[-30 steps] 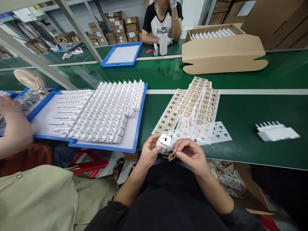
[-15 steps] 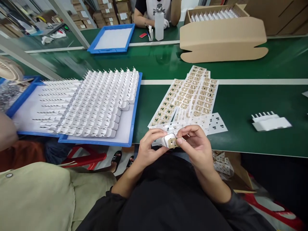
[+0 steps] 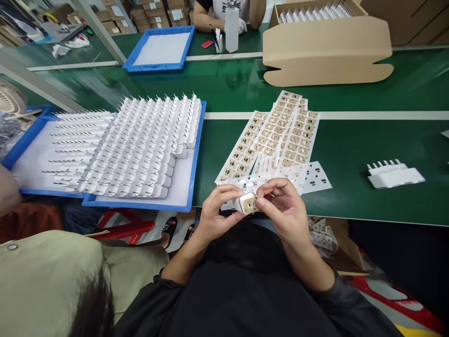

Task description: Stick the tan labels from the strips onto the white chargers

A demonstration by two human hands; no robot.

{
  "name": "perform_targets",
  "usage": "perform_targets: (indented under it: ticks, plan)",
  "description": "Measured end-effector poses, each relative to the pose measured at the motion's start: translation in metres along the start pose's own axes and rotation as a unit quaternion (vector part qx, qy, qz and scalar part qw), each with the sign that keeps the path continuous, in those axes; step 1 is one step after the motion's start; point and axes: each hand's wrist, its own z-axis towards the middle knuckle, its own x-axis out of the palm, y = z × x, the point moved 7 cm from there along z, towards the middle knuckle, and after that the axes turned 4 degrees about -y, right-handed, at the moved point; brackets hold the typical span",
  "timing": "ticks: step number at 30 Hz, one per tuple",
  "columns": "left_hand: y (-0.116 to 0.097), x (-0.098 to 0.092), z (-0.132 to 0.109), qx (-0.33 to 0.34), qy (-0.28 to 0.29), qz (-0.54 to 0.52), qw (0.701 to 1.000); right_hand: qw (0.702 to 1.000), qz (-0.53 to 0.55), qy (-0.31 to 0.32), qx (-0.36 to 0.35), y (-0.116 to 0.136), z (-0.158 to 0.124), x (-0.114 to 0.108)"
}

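A: What's on the left of the frame?

B: A blue tray (image 3: 197, 159) with rows of white plugs (image 3: 147, 145), their thin pins pointing up. I'd guess those pins bend if knocked.

A: And the hands?

B: Near each other at lower centre. The left hand (image 3: 217, 210) has thumb and fingers closed around one white block (image 3: 240, 206).

A: How would that handle?

B: Light, I'd say, stiff and likely smooth plastic, so a little slippery. Best held by its sides, leaving the end face free.

A: What's on that face?

B: A tan sticker (image 3: 250, 204) lies against it. I can't tell whether it's stuck down.

A: Who has the sticker?

B: The right hand (image 3: 286, 206), just beside the block, pinching the sticker's right edge between thumb and fingertips. It looks thin and bendy, easily creased; the edge is the place to hold it.

A: Further right?

B: Sticker sheets (image 3: 280, 126) overlap on the green table (image 3: 351, 145) beyond the hands, probably floppy. At the right of the frame, a white piece (image 3: 396, 178) with prongs sits well apart.
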Motion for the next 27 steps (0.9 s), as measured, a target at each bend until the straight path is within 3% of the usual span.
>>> perform_targets:
  ticks: [27]
  plan:
    - [-0.0039,-0.0026,0.0002,0.005,0.006,0.032,0.999,0.999,-0.034,-0.007,-0.01,0.0008,-0.001,0.0029]
